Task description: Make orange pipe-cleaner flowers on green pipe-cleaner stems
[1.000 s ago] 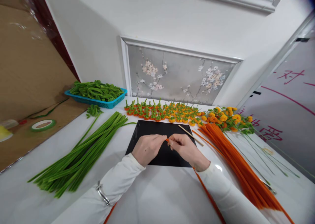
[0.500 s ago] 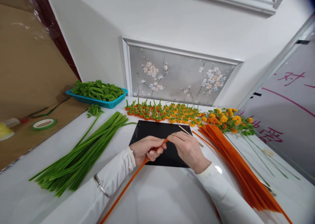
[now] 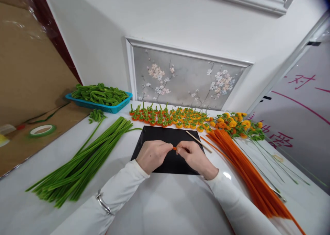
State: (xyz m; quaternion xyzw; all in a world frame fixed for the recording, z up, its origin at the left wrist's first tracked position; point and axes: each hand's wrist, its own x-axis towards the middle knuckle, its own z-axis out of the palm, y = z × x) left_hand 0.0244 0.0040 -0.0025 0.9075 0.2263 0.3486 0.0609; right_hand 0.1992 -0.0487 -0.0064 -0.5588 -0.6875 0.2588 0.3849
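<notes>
Over the black mat [image 3: 165,133], an orange pipe cleaner [image 3: 174,148] spans the small gap between my two hands. My left hand [image 3: 154,156] pinches it with the knuckles turned up, and my right hand [image 3: 196,157] pinches the other side between thumb and fingers. Only a short bit of it shows; the rest is hidden by my hands and forearms. Close to my right hand, a thin wooden stick [image 3: 198,141] lies across the mat's right edge. A bundle of orange pipe cleaners [image 3: 247,176] rests right of my right forearm.
Green pipe cleaners [image 3: 87,162] lie in a bundle on the left. Behind stands a blue basket [image 3: 113,108] of green loops. Rows of small orange and yellow flower heads [image 3: 165,117] line the wall. Finished-looking yellow flowers [image 3: 233,123] lie at right. Green tape [image 3: 42,130] sits at left.
My left hand has rolled over so its back now faces up, and the long orange tail under its forearm has dropped from sight. My right fingers have curled in. The view shifted slightly.
</notes>
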